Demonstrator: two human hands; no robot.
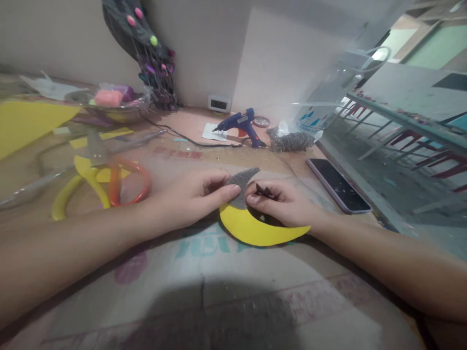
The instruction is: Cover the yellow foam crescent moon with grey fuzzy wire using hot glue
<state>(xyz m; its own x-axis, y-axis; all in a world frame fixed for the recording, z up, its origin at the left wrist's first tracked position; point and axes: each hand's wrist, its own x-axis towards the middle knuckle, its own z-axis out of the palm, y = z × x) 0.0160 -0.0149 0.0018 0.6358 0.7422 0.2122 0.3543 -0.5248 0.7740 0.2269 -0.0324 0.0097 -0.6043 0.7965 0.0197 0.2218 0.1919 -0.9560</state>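
A flat yellow crescent moon point(260, 231) is held just above the table covering, its upper part covered with grey yarn point(239, 194). My left hand point(206, 192) pinches that grey part between thumb and fingers. On the crescent's inner side, my right hand point(279, 201) is closed, thumb against forefinger, close to the edge of the yarn. A small dark brown piece point(264, 190) with jagged ends pokes out from the right hand's fingers; its kind is unclear.
Orange-and-yellow handled scissors point(97, 180) lie left. Behind are a blue glue gun point(239, 124) on a white card, a grey yarn bundle point(292, 141) and a small digital clock point(219, 103). A phone point(339, 187) lies near the right table edge. A bowl point(113, 109) stands back left.
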